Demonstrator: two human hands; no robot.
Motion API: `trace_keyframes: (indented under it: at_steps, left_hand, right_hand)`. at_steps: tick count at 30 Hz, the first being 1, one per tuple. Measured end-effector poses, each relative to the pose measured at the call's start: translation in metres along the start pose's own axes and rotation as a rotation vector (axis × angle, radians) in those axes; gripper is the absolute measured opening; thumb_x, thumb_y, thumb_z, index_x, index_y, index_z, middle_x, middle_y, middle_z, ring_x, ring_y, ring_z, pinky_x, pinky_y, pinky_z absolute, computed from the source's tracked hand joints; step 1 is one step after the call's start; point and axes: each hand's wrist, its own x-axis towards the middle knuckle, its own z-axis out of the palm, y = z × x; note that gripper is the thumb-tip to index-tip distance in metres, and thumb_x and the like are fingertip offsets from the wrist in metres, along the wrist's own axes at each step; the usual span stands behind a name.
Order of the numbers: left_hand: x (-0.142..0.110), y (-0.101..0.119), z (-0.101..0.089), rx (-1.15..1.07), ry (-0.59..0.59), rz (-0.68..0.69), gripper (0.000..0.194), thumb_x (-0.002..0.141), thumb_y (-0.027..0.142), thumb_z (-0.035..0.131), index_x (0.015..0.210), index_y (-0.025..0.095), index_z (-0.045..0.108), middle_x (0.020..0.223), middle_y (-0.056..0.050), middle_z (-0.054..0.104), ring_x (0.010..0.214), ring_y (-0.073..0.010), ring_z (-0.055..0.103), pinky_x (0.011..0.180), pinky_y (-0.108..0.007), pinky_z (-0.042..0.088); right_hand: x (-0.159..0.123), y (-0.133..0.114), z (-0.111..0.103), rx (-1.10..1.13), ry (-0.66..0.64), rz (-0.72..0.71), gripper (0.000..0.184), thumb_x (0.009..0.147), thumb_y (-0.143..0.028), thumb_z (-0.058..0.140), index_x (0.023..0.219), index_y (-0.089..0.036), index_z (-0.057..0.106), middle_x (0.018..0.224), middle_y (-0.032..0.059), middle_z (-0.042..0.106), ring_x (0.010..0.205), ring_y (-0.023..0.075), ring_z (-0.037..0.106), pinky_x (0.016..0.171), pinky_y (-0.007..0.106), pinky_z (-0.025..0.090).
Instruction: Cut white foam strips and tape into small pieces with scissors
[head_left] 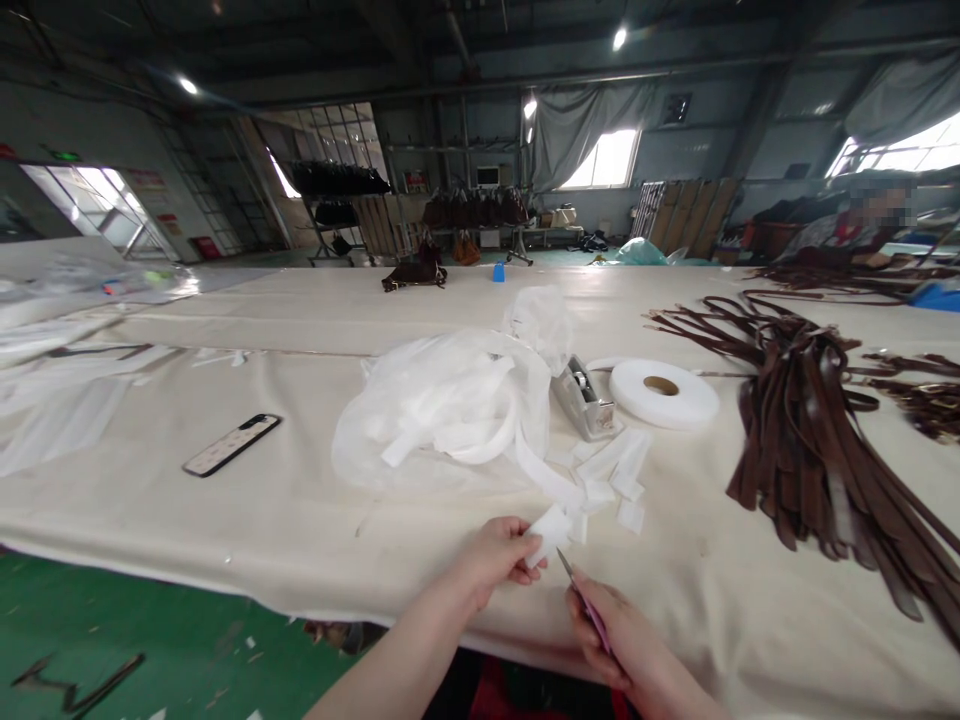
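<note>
Nearest the camera, the right hand point(611, 632) lies low at the table's point(300, 540) near edge, its forearm running up from the bottom, fingers wrapped around pink-handled scissors point(589, 605) whose blades point up and left. Left of it, the left hand point(504, 555), arm slanting up rightward, pinches a white strip piece point(549, 535) between thumb and fingers, the piece projecting rightward from the grip, near the blade tips.

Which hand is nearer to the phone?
The left hand. Holding a white strip, it is right of the phone and closer to the person; the right hand is farther right and even closer in.
</note>
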Motion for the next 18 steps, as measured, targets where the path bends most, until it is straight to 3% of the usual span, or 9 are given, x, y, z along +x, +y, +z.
trace_keyframes:
  at_steps: [10, 18]
  left_hand:
    - [-0.0037, 0.0028, 0.0034, 0.141, 0.018, 0.138, 0.040, 0.070, 0.050, 0.065, 0.086, 0.014, 0.059, 0.072, -0.004, 0.068, 0.058, -0.0116, 0.059, 0.057, -0.023, 0.043]
    - [-0.0058, 0.0016, 0.0049, 0.113, -0.105, 0.097, 0.041, 0.067, 0.050, 0.067, 0.085, 0.013, 0.060, 0.068, -0.003, 0.067, 0.055, -0.0107, 0.056, 0.058, -0.025, 0.044]
  right_hand:
    - [0.0019, -0.0039, 0.0013, 0.020, -0.017, -0.001, 0.051, 0.077, -0.070, 0.052, 0.069, -0.019, 0.050, 0.045, -0.0101, 0.040, 0.026, 0.0012, 0.023, 0.030, 0.018, 0.006]
    - [0.0039, -0.0006, -0.0012, 0.016, -0.035, -0.047, 0.050, 0.077, -0.069, 0.052, 0.069, -0.020, 0.048, 0.045, -0.0113, 0.039, 0.028, 0.0014, 0.020, 0.032, 0.019, 0.006]
